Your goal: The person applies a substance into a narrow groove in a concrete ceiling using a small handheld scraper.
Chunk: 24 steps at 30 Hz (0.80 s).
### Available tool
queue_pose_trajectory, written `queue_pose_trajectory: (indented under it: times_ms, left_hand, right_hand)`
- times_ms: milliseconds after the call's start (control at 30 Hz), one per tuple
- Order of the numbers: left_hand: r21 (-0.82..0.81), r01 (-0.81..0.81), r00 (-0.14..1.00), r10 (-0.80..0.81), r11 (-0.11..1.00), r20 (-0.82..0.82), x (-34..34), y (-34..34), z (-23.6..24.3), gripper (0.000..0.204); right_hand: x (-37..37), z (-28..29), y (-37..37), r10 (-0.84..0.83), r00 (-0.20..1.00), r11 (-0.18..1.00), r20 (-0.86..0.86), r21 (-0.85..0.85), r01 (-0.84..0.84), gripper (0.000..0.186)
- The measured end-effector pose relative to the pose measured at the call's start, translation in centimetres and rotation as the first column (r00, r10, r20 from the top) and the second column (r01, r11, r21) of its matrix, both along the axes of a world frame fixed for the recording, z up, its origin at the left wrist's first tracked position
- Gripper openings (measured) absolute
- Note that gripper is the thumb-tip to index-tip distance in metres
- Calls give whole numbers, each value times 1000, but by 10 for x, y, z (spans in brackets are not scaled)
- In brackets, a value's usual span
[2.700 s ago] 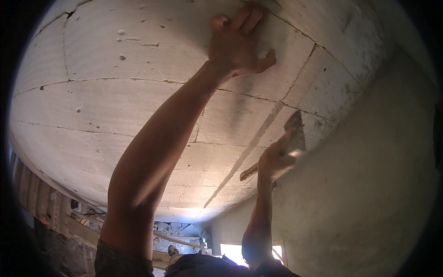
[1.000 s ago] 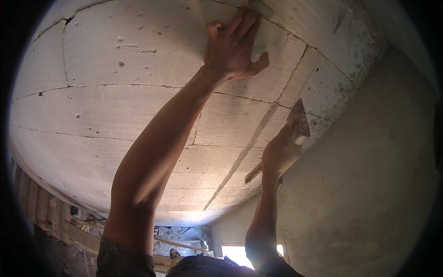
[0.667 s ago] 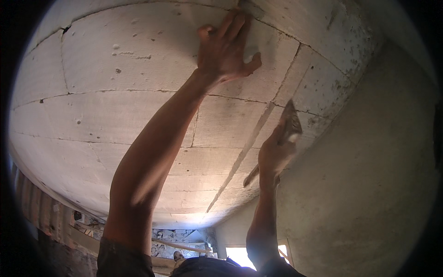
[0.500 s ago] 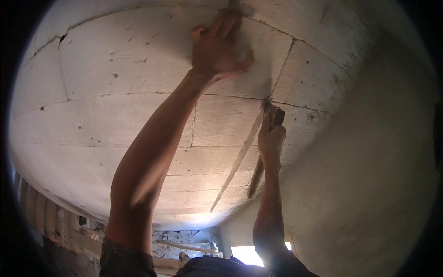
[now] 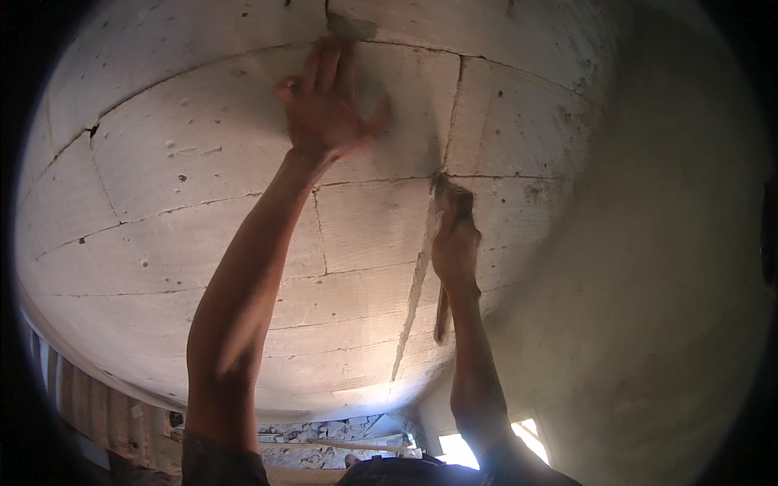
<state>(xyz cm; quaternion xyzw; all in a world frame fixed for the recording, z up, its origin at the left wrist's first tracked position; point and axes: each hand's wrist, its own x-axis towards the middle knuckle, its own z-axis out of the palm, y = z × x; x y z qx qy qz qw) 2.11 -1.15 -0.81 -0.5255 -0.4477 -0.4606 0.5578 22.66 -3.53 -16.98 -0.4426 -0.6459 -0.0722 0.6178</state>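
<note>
A wall of large pale blocks (image 5: 194, 235) fills most of the view. My left hand (image 5: 328, 109) is high on it, fingers spread, just below a grey patch (image 5: 352, 27); it holds nothing and is slightly blurred. Lower and to the right, my right hand (image 5: 456, 251) is wrapped round a hammer (image 5: 460, 201) with a wooden handle, close under its dark head. The handle hangs below my fist. The head's tip meets the wall by a block joint, at the upper end of a long narrow groove (image 5: 409, 316). The tip's exact shape is hard to make out.
A smooth plastered wall (image 5: 664, 267) rises at the right and meets the block wall in a corner. Down below lie rubble (image 5: 373, 427) and a long pole (image 5: 356, 444). Bright light enters through an opening (image 5: 459, 449). Brown ribbed panels (image 5: 89, 397) stand at lower left.
The view has shifted, so the wall and both hands sit further left in it. The hammer's tip remains near the same joint, while its handle has swung closer to my right forearm.
</note>
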Motion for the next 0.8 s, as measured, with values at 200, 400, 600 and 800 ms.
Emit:
queue_pose_trajectory:
  times_ms: [200, 400, 600, 800]
  left_hand:
    - [0, -46, 999, 46, 999, -18, -3, 0, 1, 77]
    - [24, 93, 993, -91, 995, -70, 7, 10, 4, 80]
    - [0, 6, 998, -6, 1000, -58, 7, -1, 5, 83]
    - [-92, -51, 997, 45, 994, -66, -6, 2, -1, 91]
  right_hand:
    - [4, 31, -46, 125, 959, 992, -256, 39, -118, 30]
    - [21, 3, -3, 107, 982, 959, -156, -243, -143, 27]
    - [20, 11, -38, 217, 902, 945, -373, -152, -290, 25]
    - [23, 9, -19, 289, 930, 916, -228, -216, -338, 24]
